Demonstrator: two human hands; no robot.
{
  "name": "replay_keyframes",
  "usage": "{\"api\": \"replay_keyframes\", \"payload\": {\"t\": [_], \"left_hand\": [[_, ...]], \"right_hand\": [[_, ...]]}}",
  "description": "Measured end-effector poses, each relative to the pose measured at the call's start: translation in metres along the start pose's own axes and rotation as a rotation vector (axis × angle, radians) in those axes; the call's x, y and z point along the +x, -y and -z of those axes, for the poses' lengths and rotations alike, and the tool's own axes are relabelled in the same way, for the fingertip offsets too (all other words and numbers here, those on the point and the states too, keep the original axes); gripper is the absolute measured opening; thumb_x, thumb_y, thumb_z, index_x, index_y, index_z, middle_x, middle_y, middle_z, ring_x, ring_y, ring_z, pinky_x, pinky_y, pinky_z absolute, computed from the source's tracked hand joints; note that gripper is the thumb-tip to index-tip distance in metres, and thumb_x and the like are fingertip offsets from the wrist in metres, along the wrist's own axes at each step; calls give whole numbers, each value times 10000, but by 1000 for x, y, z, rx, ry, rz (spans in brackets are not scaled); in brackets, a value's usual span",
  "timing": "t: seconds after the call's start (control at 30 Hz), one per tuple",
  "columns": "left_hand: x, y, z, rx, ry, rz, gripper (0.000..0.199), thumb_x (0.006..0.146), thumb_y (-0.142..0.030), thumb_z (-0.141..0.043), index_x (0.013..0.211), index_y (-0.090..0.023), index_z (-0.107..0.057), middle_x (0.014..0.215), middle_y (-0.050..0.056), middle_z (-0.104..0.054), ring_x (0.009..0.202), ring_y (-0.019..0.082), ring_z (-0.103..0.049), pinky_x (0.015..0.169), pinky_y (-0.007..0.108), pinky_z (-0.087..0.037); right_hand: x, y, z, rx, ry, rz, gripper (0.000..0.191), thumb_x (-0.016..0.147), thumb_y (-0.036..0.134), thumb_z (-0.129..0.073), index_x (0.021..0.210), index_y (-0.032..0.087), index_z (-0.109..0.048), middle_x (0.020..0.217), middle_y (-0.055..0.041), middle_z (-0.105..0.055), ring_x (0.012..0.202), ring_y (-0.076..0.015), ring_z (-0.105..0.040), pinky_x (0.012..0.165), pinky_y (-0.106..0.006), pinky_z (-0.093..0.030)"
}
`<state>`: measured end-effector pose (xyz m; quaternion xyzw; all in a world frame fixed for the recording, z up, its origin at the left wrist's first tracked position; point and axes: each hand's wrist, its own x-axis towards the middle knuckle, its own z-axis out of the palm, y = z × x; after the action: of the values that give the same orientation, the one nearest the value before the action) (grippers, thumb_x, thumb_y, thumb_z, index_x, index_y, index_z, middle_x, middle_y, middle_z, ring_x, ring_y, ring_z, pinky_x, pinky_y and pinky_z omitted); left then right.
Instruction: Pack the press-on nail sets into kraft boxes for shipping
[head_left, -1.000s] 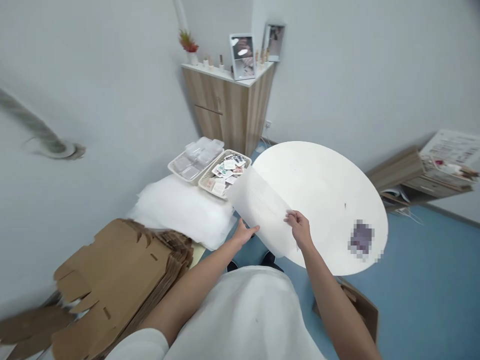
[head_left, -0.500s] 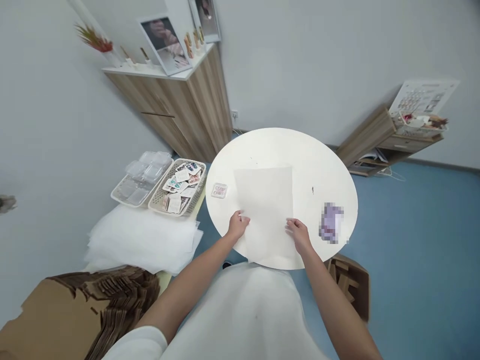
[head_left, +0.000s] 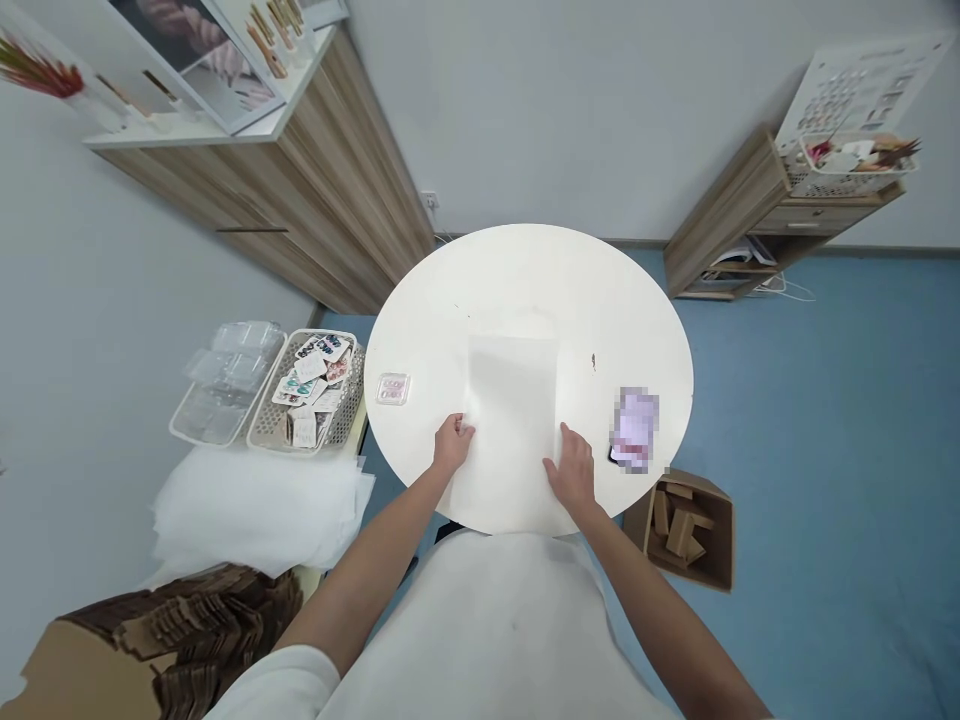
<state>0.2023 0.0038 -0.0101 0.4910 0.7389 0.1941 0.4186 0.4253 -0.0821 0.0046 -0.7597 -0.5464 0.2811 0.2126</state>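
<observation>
sheet (head_left: 514,420), one: white, translucent, lying flat on the table (head_left: 525,275), its near end at the table's edge by the person's body.

left hand (head_left: 453,442): at the sheet's left edge, thumb over the top, fingers curled in, pinching that edge.

right hand (head_left: 572,468): at the sheet's right edge, open, thumb spread from the fingers and reaching over the sheet.

table: round, white. also bearing: one clear case (head_left: 393,389), with pinkish contents, near the left rim; one dark speck (head_left: 593,362), right of the sheet; one purple item (head_left: 636,425), pixelated, near the right rim, kind cannot be told.

left of table: one basket (head_left: 351,405), perforated, filled with cards (head_left: 311,372); just beside it, one tray (head_left: 196,440) of clear boxes (head_left: 246,355); nearer the person, one white stack (head_left: 255,505), of thin sheets; then one cardboard stack (head_left: 90,670), brown.

floor, right: one carton (head_left: 724,545), with cardboard pieces (head_left: 680,530) inside.

behind: one cabinet (head_left: 367,180), wood-grained, left; one shelf (head_left: 731,215), right.
</observation>
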Motion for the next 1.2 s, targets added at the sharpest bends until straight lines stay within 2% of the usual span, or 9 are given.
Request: {"api": "replay_keyframes", "payload": {"t": [0.07, 0.13, 0.27, 0.37, 0.5, 0.57, 1.0, 1.1, 1.2], "left_hand": [[3, -5, 0, 68, -7, -10, 366, 701, -255, -562, 1052, -160, -517, 860, 45, -592, 819, 165, -554, 764, 287, -421], [4, -9, -1, 141, -1, -14, 361, 714, -253, -550, 1060, -156, -512, 876, 51, -591, 831, 168, -556, 761, 290, -428], [-3, -13, -2, 327, -19, -146, 463, 744, -237, -515, 1185, -132, -416, 1059, 117, -551, 988, 214, -518, 820, 337, -415], [-18, -8, -2, 541, -116, -358, 566, 762, -266, -497, 1278, -133, -308, 1285, 162, -389, 1192, 275, -351, 937, 423, -314], [-39, 7, 1, 756, 76, -581, 503, 783, -322, -469, 1259, -197, -369, 1371, 118, -308, 1274, 289, -221, 990, 454, -217], [-45, 14, 3, 809, 125, -575, 493, 791, -350, -452, 1259, -213, -378, 1388, 107, -283, 1289, 295, -181, 990, 477, -195], [-41, 24, 9, 766, 113, -572, 564, 786, -431, -448, 1286, -190, -349, 1409, 139, -214, 1301, 318, -117, 984, 513, -176], [-35, 31, 25, 710, 83, -547, 583, 791, -451, -432, 1300, -187, -321, 1417, 136, -191, 1308, 310, -91, 994, 512, -166], [-18, 44, 56, 615, -20, -437, 626, 788, -478, -422, 1316, -174, -280, 1418, 150, -174, 1309, 312, -80, 991, 521, -181]], "right_hand": [[-4, 7, -7, -189, 58, 202, 603, 735, 245, -495, 1305, 207, -302, 1369, -97, -304, 1274, -266, -218, 1013, -433, -196], [-5, 13, -15, -317, 175, 312, 623, 739, 268, -514, 1314, 207, -282, 1419, -87, -207, 1308, -262, -120, 1032, -435, -138], [0, 12, -26, -444, 298, 274, 672, 716, 325, -564, 1311, 189, -282, 1440, -105, -132, 1317, -282, -56, 1029, -460, -106], [8, 8, -25, -465, 339, 276, 684, 709, 322, -576, 1312, 200, -279, 1442, -101, -121, 1319, -281, -39, 1026, -475, -89], [14, 8, -21, -474, 366, 275, 677, 709, 317, -579, 1307, 209, -282, 1447, -95, -98, 1320, -277, -30, 1019, -494, -83], [15, 9, -21, -482, 372, 263, 679, 705, 310, -585, 1304, 210, -283, 1449, -93, -84, 1320, -278, -31, 1017, -499, -84], [9, 20, -16, -403, 301, 223, 645, 717, 305, -578, 1290, 221, -295, 1447, -85, -83, 1320, -281, -23, 1018, -506, -115], [9, 43, -20, -335, 263, 227, 602, 747, 324, -533, 1290, 205, -302, 1440, -90, -122, 1319, -279, -42, 1022, -502, -133], [15, 78, -37, -238, 285, 215, 565, 760, 317, -509, 1281, 197, -328, 1424, -88, -186, 1315, -263, -98, 1028, -466, -173]]}}
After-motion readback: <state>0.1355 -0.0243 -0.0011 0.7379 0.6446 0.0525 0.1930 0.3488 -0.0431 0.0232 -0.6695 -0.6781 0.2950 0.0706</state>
